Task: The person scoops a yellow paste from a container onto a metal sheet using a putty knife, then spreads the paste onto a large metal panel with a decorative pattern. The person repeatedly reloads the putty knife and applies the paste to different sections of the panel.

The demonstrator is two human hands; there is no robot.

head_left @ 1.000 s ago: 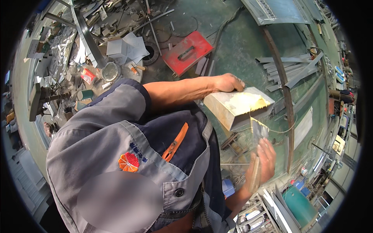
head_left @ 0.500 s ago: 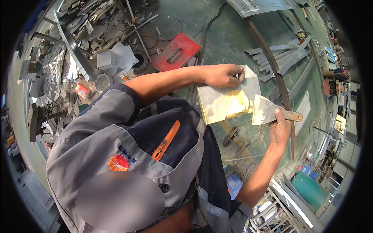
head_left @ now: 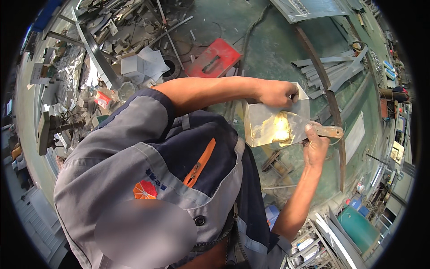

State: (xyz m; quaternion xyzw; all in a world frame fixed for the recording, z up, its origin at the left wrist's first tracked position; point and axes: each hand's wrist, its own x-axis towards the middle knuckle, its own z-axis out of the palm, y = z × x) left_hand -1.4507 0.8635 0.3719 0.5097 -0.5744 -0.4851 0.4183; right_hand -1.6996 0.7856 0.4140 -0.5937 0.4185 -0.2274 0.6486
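My left hand (head_left: 278, 93) grips the upper edge of a grey, open-topped metal box (head_left: 256, 115), its fingers curled over the rim. Yellow putty (head_left: 268, 127) is smeared over the box side facing me, with a bright glare on it. In my right hand (head_left: 316, 147) is a putty knife (head_left: 329, 131) with a wooden handle, the thumb pressing near the base of the blade. The blade lies against the puttied side, and its outline is partly lost in the glare. The box is held up in front of my body, above the floor.
On the floor beyond my left arm lies a red panel (head_left: 217, 58) with a slot. Scrap metal and offcuts (head_left: 107, 40) are heaped at the far left. A long brown bar (head_left: 329, 96) runs past grey metal strips (head_left: 331, 67) on the right. A green drum (head_left: 358, 224) stands lower right.
The putty knife has moved left from beside the box onto its puttied side. The box has tilted, showing more of its open top. The whole view has shifted slightly.
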